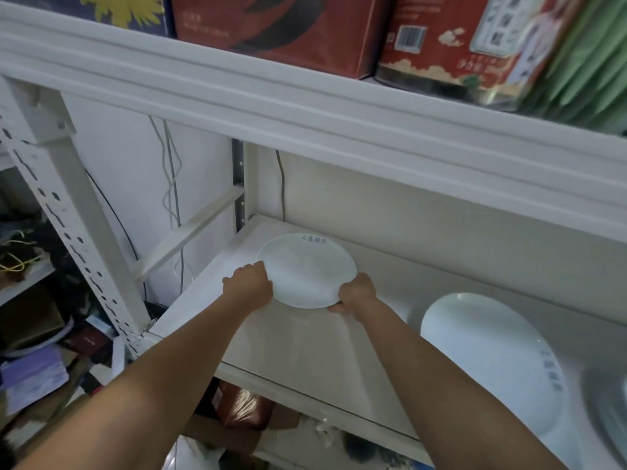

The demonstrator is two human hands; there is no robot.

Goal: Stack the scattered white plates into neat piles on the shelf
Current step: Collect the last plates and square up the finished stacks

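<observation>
Held plate: a white plate [307,271] is gripped at two sides of its rim, toward the rear left corner of the shelf [305,351]; faint blue lettering is seen on its far rim. Whether it is resting on the shelf board or is held just above it cannot be told.
Left hand: the left hand [249,283] is closed over the plate's left rim, knuckles up, the fingertips hidden from the camera.
Right hand: the right hand [356,295] is clamped on the plate's near right rim, with fingers seen curled beneath the edge.
Arms: both bare forearms are stretched forward from the bottom of the view across the front edge of the shelf.
Second plate: a larger-looking white plate [488,361] is laid toward the right front part of the shelf, well apart from the held one; blue lettering is seen on its right rim.
Far right edge: a blurred rim of another plate or pile [610,412] is cut off by the frame; more cannot be told.
Upper shelf: red printed boxes [288,28] and a green object [583,62] are stored on the board above.
Left of the shelf: a perforated upright post [68,212] is seen at the front left corner, with cluttered items on the floor beyond it.
</observation>
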